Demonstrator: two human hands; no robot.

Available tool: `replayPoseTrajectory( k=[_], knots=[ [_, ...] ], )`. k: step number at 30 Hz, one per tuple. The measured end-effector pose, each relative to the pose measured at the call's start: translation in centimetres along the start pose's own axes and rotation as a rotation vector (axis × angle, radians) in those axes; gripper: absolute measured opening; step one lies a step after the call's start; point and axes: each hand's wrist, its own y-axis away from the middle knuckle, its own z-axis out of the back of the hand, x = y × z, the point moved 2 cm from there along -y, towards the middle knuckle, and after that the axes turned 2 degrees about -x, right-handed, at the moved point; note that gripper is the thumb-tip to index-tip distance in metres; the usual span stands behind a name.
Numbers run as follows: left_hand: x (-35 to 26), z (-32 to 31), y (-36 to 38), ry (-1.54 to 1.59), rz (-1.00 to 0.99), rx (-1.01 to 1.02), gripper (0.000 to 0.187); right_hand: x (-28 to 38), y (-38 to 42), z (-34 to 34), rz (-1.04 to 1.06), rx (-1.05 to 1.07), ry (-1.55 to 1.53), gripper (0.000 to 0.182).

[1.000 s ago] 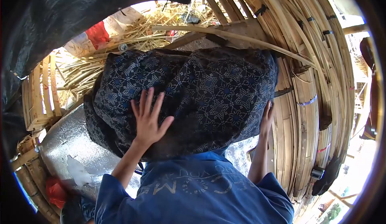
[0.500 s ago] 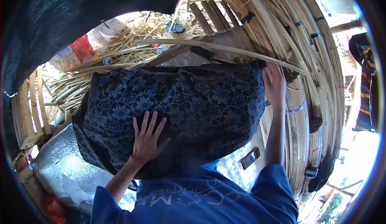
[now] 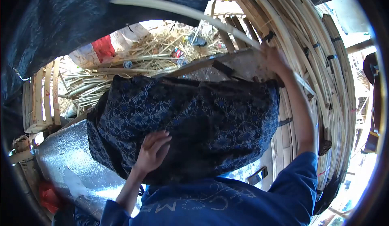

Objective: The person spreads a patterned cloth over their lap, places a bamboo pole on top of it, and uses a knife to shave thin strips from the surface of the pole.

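Observation:
A long pale bamboo strip [image 3: 227, 26] is gripped by my right hand [image 3: 276, 59], whose fingers are blurred around its lower part. From there it slants up and left, its far end in front of the dark sheet. A dark blue patterned cloth [image 3: 239, 116] lies draped across my lap. Just over this cloth is my left hand [image 3: 153, 151], empty, with fingers loosely bent and the thumb apart from them.
Bundled bamboo strips [image 3: 324, 84] stand along my right side. A phone [image 3: 258, 176] lies near my right hip on a silvery sheet [image 3: 56, 153]. Cut bamboo pieces [image 3: 95, 84] and shavings lie ahead. A black tarp [image 3: 60, 27] hangs at upper left, above a wooden crate [image 3: 40, 96].
My right hand has lifted the bamboo strip, and its far end has swung upward. My left hand has gone from fingers spread flat on the cloth to loosely bent. The view has shifted slightly.

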Motion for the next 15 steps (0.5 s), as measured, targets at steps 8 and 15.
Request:
replayPoseTrajectory(
  k=[8, 15],
  knots=[
    [-8.1, 6.0, -10.8, -0.025, -0.630, -0.417, 0.027, 17.8, 7.2, 7.8, 0.595, -0.327, 0.266, 0.028],
    [-0.3, 4.8, -4.9, -0.350, 0.100, 0.029, 0.030, 24.4, 10.5, -0.6, 0.889, -0.047, -0.007, 0.007]
  ],
)
